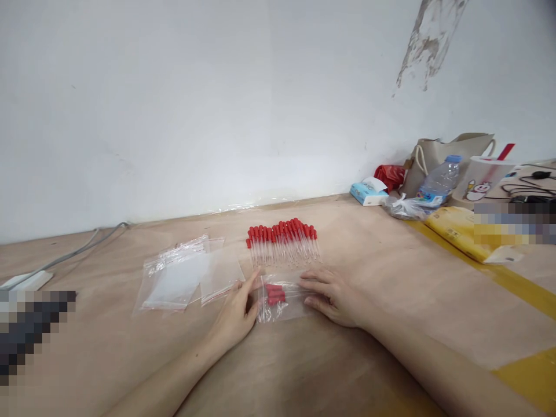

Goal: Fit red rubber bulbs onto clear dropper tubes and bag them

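A clear zip bag (295,308) lies flat on the brown-covered table, with a few red-bulbed glass droppers (275,294) inside, their bulbs toward the left. At the bag's left edge rests my left hand (238,310), its index finger and thumb apart. My right hand (332,296) lies over the bag's right end with its fingers stretched out, covering part of it. Just beyond the bag is a row of several droppers (284,240), red bulbs pointing away from me and clear stems toward me. More clear zip bags (176,281) overlap on the table left of my left hand.
Against the wall at the right stand a tissue pack (368,193), a beige bag (460,147), a plastic bottle (438,176) and a cup with a red straw (482,179). A yellow packet (456,231) lies before them. A grey cable (87,246) runs along the left.
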The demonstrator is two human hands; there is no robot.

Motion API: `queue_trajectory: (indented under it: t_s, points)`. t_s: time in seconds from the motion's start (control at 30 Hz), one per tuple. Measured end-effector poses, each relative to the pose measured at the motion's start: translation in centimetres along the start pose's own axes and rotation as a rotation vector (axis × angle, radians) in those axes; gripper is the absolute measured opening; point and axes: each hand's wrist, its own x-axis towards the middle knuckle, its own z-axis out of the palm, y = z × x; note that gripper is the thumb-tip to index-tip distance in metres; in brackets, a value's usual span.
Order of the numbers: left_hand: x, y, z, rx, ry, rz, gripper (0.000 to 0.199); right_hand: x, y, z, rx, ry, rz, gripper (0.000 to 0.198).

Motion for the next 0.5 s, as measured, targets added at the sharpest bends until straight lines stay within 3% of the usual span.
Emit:
queue_trajectory:
  t_s: [0.13,0.27,0.4,0.5]
  points:
    - [1.6,-0.3,-2.0,0.051,0.080,0.000,0.036,0.1,-0.5,-0.5,0.010,-0.152,-0.016,0.038]
    - [6.5,-1.1,-4.5,0.104,0.116,-0.122,0.012,0.2,-0.6,-0.4,0.017,-0.162,0.001,0.038]
    - [11.8,-2.5,-4.9,0.010,0.045,-0.272,0.018,0.2,-0.5,-0.2,0.025,-0.152,-0.001,0.037]
    - [13.9,-3.2,-4.1,-0.113,-0.051,-0.250,0.026,0.2,-0.5,-0.2,0.041,-0.140,-0.005,0.037]
